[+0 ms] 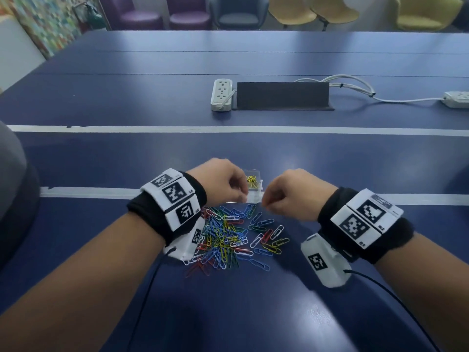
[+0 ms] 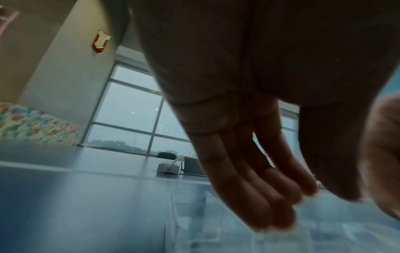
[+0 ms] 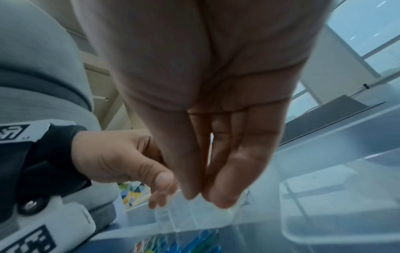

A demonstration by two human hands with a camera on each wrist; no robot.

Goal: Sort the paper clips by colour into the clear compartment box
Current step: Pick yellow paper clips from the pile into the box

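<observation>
A heap of coloured paper clips [image 1: 228, 237] lies on the blue table [image 1: 355, 161] just in front of my wrists. Behind it stands the clear compartment box [image 1: 254, 196], mostly hidden by both hands; yellow clips [image 1: 251, 181] show in one compartment. My left hand [image 1: 242, 196] hangs over the box's left side, its fingers [image 2: 270, 210] straight and pointing down at the clear wall [image 2: 190, 214], thumb apart, nothing seen in it. My right hand [image 1: 265, 203] hovers at the box's right front corner. Its thumb and fingertips [image 3: 225, 196] nearly meet; no clip shows between them.
A white power strip [image 1: 221, 94] and a black cable flap [image 1: 281, 95] lie mid-table, with a second strip [image 1: 456, 99] and cables at the right. White tape lines [image 1: 177, 129] cross the table. Chairs [image 1: 238, 11] stand along the far side.
</observation>
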